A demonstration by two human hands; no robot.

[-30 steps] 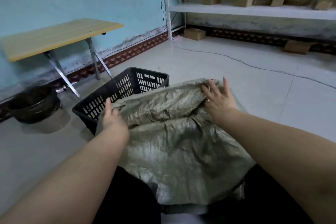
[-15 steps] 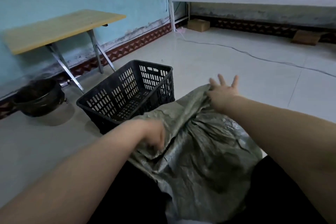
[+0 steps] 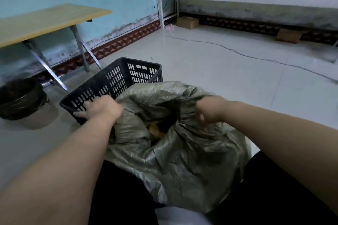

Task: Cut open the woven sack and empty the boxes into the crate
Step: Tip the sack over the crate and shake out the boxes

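Half done at most: woven sack (image 3: pixel 182 160) cut open, near-right of crate (image 3: pixel 142 65), box (image 3: pixel 154 130) showing inside, none seen in crate yet; right hand (image 3: pixel 210 109) fingers curled on bunched fabric, left hand (image 3: pixel 104 108) fingers blurred, grip unclear.

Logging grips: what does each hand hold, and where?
Right hand grips the woven sack at its mouth edge; left hand is over the crate rim, hold unclear.
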